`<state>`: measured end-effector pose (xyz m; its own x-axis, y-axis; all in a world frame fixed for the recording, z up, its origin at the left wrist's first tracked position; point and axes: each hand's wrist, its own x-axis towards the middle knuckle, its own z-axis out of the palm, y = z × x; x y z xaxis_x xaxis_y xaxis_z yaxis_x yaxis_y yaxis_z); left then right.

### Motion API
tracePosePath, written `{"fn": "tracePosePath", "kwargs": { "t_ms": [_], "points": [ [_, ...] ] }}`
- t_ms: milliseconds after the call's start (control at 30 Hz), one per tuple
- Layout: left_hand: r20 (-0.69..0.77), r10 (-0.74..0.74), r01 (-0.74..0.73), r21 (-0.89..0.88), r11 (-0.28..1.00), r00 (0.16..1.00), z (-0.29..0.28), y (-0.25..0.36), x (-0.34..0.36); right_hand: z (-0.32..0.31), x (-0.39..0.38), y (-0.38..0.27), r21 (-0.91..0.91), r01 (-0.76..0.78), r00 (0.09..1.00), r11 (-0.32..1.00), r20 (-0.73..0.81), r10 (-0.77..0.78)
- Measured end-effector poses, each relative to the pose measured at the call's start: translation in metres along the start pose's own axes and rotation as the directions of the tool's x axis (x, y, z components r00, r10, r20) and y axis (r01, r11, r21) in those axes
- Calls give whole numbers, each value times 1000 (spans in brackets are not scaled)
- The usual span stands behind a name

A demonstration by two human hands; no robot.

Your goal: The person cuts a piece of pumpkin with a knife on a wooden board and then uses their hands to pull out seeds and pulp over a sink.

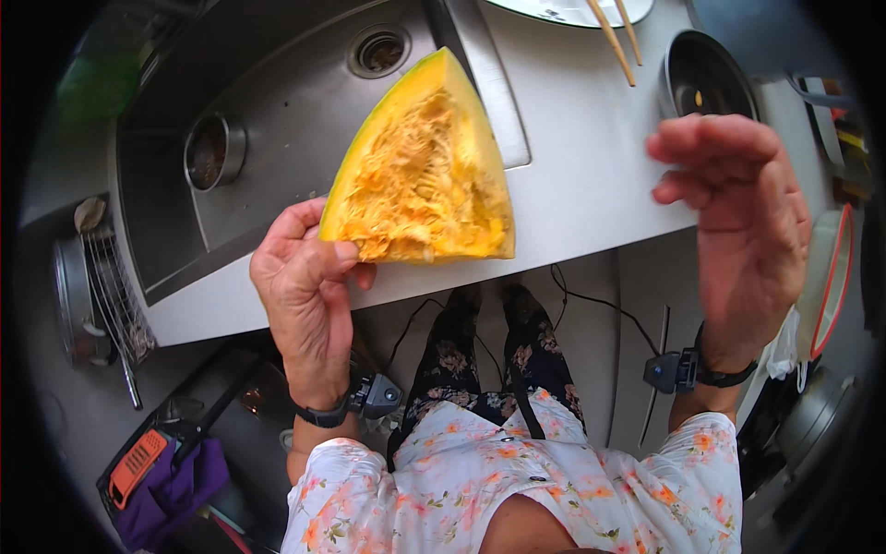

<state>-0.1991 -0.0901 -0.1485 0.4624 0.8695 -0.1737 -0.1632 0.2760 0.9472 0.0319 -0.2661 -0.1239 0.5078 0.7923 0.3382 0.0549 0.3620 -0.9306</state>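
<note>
My left hand (309, 277) grips a wedge of pumpkin (420, 175) by its lower left corner, thumb on the cut face and fingers behind. The wedge has yellow-green rind, orange flesh, and stringy pulp with seeds across its middle. It is held up over the front edge of the counter and the sink. My right hand (743, 212) is raised at the right, fingers bent a little and slightly blurred, with nothing seen in it. Just beyond its fingertips stands a dark round bowl (678, 78) with a small yellow piece inside.
A steel sink (277, 102) lies left, with a drain (379, 51) and a small metal cup (214, 152). On the white counter (577, 129), wooden chopsticks (611, 42) rest on a white plate (554, 11). A wire rack (111, 286) is far left, and a red-rimmed container (833, 282) stands right.
</note>
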Motion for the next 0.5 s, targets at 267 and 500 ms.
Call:
{"fn": "tracePosePath", "kwargs": {
  "t_ms": [267,500],
  "points": [
    [-134,139,-135,37,990,981,-18,11,12,92,32,49,237,-286,958,928,66,278],
    [-110,230,-213,146,966,967,-24,30,29,106,81,77,444,-538,818,717,481,316]
  ]
}}
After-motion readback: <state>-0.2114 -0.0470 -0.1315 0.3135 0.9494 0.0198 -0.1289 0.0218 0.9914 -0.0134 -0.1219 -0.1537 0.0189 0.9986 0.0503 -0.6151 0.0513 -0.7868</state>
